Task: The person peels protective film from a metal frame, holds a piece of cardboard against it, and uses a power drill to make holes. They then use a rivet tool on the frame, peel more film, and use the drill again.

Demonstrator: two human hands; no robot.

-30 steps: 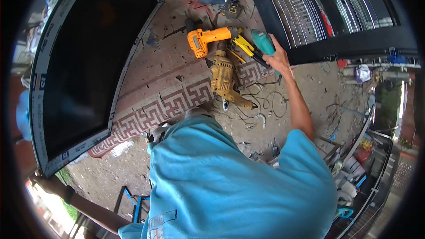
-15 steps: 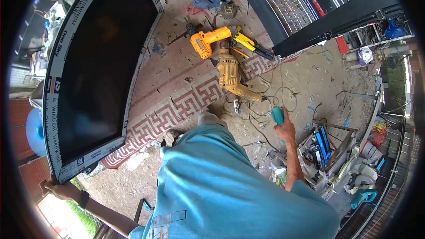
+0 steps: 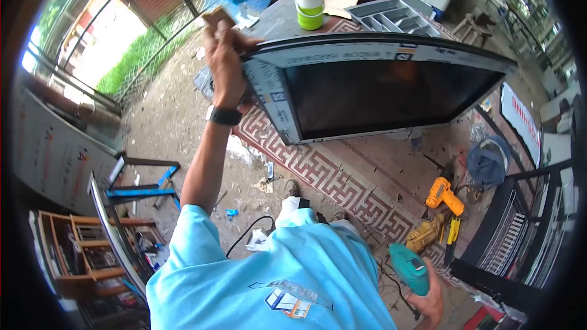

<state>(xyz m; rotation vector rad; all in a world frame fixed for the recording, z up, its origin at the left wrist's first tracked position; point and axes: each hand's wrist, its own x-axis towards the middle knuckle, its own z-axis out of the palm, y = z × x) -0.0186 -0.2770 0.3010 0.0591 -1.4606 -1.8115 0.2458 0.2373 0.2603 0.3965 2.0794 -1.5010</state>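
Closing round a smooth, rounded green tool (image 3: 408, 267), the fingers of the right hand (image 3: 429, 296) grip it firmly. Beyond, the left hand (image 3: 226, 64) has its fingers bent at a corner of the frame (image 3: 278, 99), perhaps with a brown block (image 3: 217, 17) between; steadying seems the step in hand. The frame leans over the patterned sheet (image 3: 324, 174), its printed film edging flat, glossy dark glass (image 3: 379, 95). Farther off stands a round, lidded tub (image 3: 310, 19).
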